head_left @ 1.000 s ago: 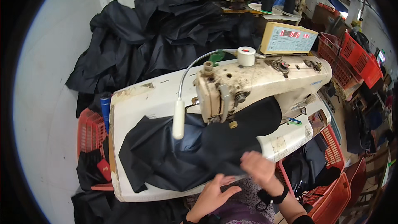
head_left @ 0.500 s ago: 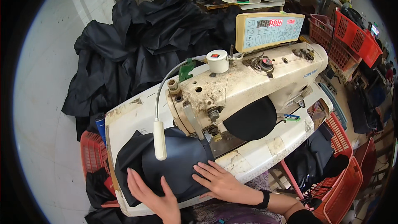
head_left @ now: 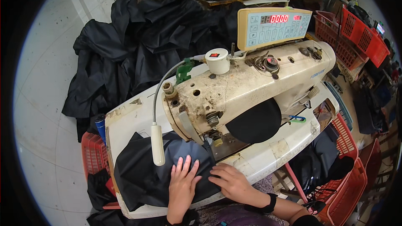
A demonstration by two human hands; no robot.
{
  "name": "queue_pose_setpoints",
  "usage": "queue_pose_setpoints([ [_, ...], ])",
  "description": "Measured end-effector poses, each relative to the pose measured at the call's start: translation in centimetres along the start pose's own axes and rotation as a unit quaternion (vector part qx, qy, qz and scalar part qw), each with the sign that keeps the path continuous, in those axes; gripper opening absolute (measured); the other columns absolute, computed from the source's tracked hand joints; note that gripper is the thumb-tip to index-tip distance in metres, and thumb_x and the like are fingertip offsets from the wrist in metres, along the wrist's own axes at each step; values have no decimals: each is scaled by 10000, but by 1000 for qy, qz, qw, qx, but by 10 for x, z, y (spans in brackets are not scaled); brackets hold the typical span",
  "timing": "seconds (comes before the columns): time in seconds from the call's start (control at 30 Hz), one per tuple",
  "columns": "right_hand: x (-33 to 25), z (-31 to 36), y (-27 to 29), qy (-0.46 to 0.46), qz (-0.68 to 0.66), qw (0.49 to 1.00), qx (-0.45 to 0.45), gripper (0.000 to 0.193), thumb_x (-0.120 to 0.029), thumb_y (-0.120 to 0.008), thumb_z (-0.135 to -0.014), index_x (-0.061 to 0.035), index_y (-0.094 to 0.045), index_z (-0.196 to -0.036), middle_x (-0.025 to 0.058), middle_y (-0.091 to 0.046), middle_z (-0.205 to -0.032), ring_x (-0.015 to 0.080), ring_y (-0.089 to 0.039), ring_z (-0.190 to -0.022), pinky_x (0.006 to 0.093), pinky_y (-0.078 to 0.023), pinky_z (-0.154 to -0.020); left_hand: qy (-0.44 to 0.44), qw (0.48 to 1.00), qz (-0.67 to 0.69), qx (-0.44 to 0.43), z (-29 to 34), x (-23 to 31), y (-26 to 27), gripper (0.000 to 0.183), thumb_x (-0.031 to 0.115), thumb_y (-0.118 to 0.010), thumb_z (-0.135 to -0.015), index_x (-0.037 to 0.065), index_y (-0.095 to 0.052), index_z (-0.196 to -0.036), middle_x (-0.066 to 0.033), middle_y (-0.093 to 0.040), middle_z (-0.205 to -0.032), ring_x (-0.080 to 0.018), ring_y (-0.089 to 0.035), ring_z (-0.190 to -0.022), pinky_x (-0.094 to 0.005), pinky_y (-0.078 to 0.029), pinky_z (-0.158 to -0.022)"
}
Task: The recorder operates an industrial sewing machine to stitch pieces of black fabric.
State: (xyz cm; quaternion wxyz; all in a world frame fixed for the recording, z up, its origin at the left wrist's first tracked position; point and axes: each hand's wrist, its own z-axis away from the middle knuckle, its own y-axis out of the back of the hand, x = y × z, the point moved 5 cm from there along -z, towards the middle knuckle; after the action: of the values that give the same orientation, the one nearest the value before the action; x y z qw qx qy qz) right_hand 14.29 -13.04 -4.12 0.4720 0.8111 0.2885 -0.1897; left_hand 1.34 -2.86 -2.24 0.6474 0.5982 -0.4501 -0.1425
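A piece of black fabric (head_left: 138, 175) lies on the white machine bed, its right edge running up to the presser foot area of the sewing machine (head_left: 251, 77). My left hand (head_left: 183, 186) rests flat on this fabric, fingers stretched toward the machine head. Close beside it, my right hand (head_left: 234, 184) has its fingers bent at the fabric's right edge, just below the needle area; its thumb is hidden. The needle itself cannot be made out. A rounded black panel (head_left: 255, 121) sits under the machine's arm. In front of the head hangs a white lamp (head_left: 157, 145) on a bent metal neck.
Behind the machine rises a large heap of black fabric (head_left: 138, 46). A control panel (head_left: 274, 26) with lit red digits stands on the machine. Red baskets flank the table: one at left (head_left: 95, 152), another at right (head_left: 349, 184). Small scissors (head_left: 295, 119) lie near the machine's base.
My left hand has moved right and onto the middle of the fabric. My right hand has shifted slightly right, its fingers now more bent. The fabric has wrinkled more.
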Motion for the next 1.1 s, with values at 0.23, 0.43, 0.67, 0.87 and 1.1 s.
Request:
queue_pose_setpoints([
  [0.23,1,-4,-5,-12,-15,1000,0,503,34,-672,-620,-21,-662,-1120,115,-606,-1193,307,-549,-1199,454,-442,-1083,-21,973,212,-91,-9,-26,17,285,58,-592,-927,50,-670,-1201,-122,-626,-1308,-349,-460,-1358,-474,-243,-1174],
  [0.43,2,-3,-4,-26,6,1000,17,455,36,-668,-595,-23,-678,-1046,100,-624,-1168,285,-561,-1200,472,-416,-1113,22,986,152,-62,-36,0,21,328,163,-676,-881,33,-668,-1182,-145,-638,-1154,-351,-542,-1187,-459,-366,-1084],
  [0.67,3,-4,-12,26,-23,999,-18,348,-11,-668,-647,-36,-696,-994,82,-674,-1091,249,-610,-1150,464,-386,-1139,-104,991,-86,-19,-29,16,11,400,162,-658,-881,25,-604,-1252,-142,-559,-1249,-336,-497,-1215,-574,-326,-1060],
  [0.87,1,-10,-8,37,-44,997,-55,289,-63,-660,-710,-46,-698,-996,62,-678,-1099,220,-613,-1144,458,-374,-1141,-81,992,-83,-40,-25,9,6,443,129,-630,-903,47,-552,-1331,-137,-512,-1404,-353,-461,-1309,-561,-303,-1105],
  [1.1,14,-14,-4,20,-23,999,-45,346,-44,-694,-690,-68,-723,-1034,63,-697,-1134,193,-636,-1139,472,-400,-1124,-93,995,-23,-36,-41,-4,3,455,116,-649,-900,31,-552,-1336,-154,-543,-1374,-359,-497,-1261,-522,-321,-1108],
])
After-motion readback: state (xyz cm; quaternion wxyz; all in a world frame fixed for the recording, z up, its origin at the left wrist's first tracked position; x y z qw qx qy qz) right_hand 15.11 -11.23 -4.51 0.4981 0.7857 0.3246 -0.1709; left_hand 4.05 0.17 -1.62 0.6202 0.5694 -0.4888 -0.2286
